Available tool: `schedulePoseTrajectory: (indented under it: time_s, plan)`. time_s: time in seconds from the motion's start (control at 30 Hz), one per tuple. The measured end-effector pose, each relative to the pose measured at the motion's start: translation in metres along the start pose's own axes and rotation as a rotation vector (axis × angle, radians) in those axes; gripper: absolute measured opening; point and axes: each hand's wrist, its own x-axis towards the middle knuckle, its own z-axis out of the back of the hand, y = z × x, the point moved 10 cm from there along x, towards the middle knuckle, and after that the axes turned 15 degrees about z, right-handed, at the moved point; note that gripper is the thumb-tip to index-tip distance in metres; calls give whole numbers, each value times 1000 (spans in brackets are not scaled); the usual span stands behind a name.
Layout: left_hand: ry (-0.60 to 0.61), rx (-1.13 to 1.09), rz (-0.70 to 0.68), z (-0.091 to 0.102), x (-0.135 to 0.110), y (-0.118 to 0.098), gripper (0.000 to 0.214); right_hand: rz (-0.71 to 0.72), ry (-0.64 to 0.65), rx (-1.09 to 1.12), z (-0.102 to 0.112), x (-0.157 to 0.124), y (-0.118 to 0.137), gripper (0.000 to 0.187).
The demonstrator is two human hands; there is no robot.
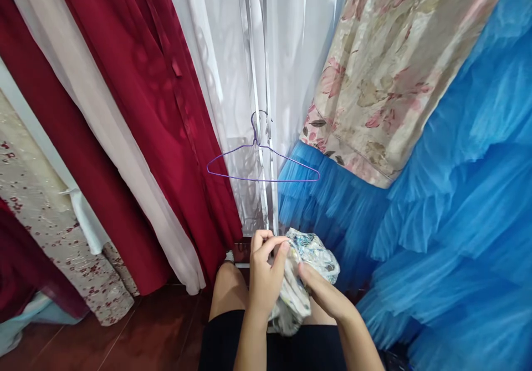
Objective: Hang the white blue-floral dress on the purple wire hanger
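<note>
Bunched over my lap is a patterned cloth garment [318, 254], white with blue, green and yellow marks. My left hand [268, 263] pinches its edge between thumb and fingers. On the right side of the same cloth, my right hand [322, 288] grips it, with most of its fingers hidden behind the folds. The garment's exact kind cannot be made out. In front of my hands, a thin purple hanger [266, 180] with nothing on it hangs by its hook near white vertical strips.
Long dark red fabric [153, 110] and a pale pink length [103, 110] hang at left. White fabric [220, 55] hangs ahead. At right are a floral cloth [374, 82] and blue ruffled tulle [465, 204]. Reddish-brown tiled floor [153, 332] shows below.
</note>
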Motion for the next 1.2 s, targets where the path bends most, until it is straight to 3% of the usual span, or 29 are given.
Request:
schedulePoseTrajectory:
  time_s: [0.07,0.13,0.23,0.3,0.33,0.37,0.4,0.5,0.57,0.63,0.7,0.8,0.9,0.97,1.07,1.13,1.2]
  plan:
    - [102,109,41,1,-4,8,23,-86,154,-2,-15,-12,-5,52]
    - [339,135,132,-13,-17,27,33,-134,177,51,-14,-21,-2,50]
    - [716,173,200,-42,-47,57,48,-126,-16,68,25,-22,24,46]
    - [801,229,178,-46,-51,71,46,-91,-86,-82,63,-14,51,34]
    - [772,264,160,-41,-43,77,40,-71,-82,-204,82,-4,67,26]
    - [695,294,143,-33,-29,79,32,-51,-22,-320,97,9,80,25]
    - [599,308,121,-21,-12,79,27,-4,-43,-436,119,26,97,24]
    - [357,242,-3,14,39,52,25,203,-351,-633,190,84,154,24]
    - [292,182,-94,27,61,24,27,288,-470,-565,213,128,175,23]
    - [234,209,-160,37,76,-1,31,295,-466,-507,213,173,179,22]
    - [134,267,-186,53,86,-18,35,249,-401,-462,197,210,171,22]
    - [-68,332,-195,93,102,-26,38,142,-290,-411,163,238,149,22]
    - [-119,530,-263,127,120,-16,36,94,-230,-342,143,233,138,21]
    - [-10,729,-298,137,134,0,32,127,-195,-264,135,223,143,17]
    - [78,895,-179,160,163,27,19,165,-109,-194,126,213,153,25]
    - [10,903,-80,180,187,28,13,161,-69,-196,123,212,155,26]
    - [-97,875,-39,193,213,14,12,153,-61,-201,122,215,156,26]
